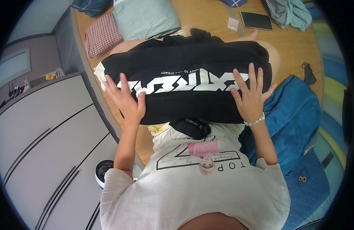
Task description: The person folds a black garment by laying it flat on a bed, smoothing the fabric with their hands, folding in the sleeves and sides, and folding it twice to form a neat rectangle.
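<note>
A folded black garment (pixel 191 106) with large white lettering lies across my lap, on top of my crossed legs. My left hand (pixel 125 99) rests on its left end, palm down with the fingers spread. Flat on the right end is my right hand (pixel 250 95), fingers apart, with a pale beaded bracelet at the wrist. Neither hand grips the cloth. Black fabric bunches up along the garment's far edge, and a small black bundle with a buckle or strap (pixel 191 128) sits between the garment and my white printed T-shirt (pixel 211 187).
On the wooden surface (pixel 205 17) lie a folded grey-green cloth (pixel 146 18), a red checked cloth (pixel 103 36), a smartphone (pixel 256 20), a small packet (pixel 233 24) and crumpled clothing (pixel 289 13). Blue fabric (pixel 295 115) is at my right; grey drawers (pixel 50 129) stand at my left.
</note>
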`<state>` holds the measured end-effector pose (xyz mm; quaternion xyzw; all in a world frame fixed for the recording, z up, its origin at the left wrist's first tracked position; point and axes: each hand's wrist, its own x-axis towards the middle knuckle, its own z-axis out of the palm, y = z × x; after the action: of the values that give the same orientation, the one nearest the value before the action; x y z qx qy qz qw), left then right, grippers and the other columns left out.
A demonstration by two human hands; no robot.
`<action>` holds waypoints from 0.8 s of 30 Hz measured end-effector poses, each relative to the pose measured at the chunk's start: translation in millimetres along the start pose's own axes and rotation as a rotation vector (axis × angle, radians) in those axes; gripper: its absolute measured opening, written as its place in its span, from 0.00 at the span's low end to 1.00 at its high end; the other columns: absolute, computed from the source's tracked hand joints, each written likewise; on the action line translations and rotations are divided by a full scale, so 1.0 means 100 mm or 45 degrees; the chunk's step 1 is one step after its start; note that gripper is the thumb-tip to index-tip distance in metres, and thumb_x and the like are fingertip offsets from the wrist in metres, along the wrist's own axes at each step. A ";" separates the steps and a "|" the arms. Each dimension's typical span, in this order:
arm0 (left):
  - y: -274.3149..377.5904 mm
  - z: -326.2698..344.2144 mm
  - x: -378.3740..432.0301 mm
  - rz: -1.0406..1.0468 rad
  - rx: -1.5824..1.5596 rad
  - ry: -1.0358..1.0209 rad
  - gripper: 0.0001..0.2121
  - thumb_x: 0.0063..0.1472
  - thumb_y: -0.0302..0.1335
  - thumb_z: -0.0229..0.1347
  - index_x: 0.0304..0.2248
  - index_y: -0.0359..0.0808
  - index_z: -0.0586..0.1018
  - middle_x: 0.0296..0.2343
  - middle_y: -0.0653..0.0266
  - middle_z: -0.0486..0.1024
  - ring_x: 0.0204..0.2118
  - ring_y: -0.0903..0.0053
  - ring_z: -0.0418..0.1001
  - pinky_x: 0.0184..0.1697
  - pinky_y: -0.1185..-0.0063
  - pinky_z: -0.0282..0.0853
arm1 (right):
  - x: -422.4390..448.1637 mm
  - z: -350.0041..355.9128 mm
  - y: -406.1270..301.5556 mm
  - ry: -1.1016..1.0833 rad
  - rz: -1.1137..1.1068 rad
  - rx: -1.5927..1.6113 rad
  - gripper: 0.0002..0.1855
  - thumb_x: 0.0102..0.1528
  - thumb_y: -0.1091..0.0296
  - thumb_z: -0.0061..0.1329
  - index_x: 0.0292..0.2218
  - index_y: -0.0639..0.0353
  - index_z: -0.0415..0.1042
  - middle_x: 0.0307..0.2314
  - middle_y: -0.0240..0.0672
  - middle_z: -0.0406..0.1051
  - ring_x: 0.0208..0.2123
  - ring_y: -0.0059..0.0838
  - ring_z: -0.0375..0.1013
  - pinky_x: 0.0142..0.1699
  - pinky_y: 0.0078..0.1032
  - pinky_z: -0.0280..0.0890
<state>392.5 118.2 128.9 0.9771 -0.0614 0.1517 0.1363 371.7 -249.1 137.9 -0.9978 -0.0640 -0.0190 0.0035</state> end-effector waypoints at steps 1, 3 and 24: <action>0.05 -0.02 0.03 0.004 -0.001 0.005 0.37 0.59 0.47 0.49 0.60 0.29 0.56 0.61 0.40 0.41 0.64 0.46 0.41 0.64 0.60 0.39 | 0.00 0.01 0.05 0.006 0.002 -0.001 0.29 0.54 0.42 0.47 0.56 0.29 0.64 0.62 0.34 0.48 0.64 0.43 0.43 0.60 0.62 0.26; 0.14 -0.06 0.07 -0.286 -0.439 0.046 0.44 0.55 0.43 0.57 0.60 0.25 0.48 0.61 0.40 0.42 0.64 0.50 0.40 0.64 0.62 0.40 | 0.03 0.01 0.11 0.195 0.100 0.381 0.31 0.53 0.44 0.51 0.57 0.36 0.64 0.61 0.50 0.44 0.64 0.45 0.43 0.62 0.56 0.28; -0.35 -0.15 -0.10 -0.849 -3.050 -0.615 0.39 0.32 0.25 0.56 0.52 0.25 0.68 0.44 0.47 0.74 0.45 0.57 0.74 0.54 0.67 0.68 | 0.01 0.54 0.75 -0.806 0.649 3.245 0.25 0.51 0.72 0.50 0.50 0.71 0.67 0.45 0.47 0.72 0.46 0.41 0.73 0.55 0.36 0.66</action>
<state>384.7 157.2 131.1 0.2127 0.0655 -0.2219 0.9493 383.9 -322.9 83.4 -0.2436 0.1517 0.2851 0.9145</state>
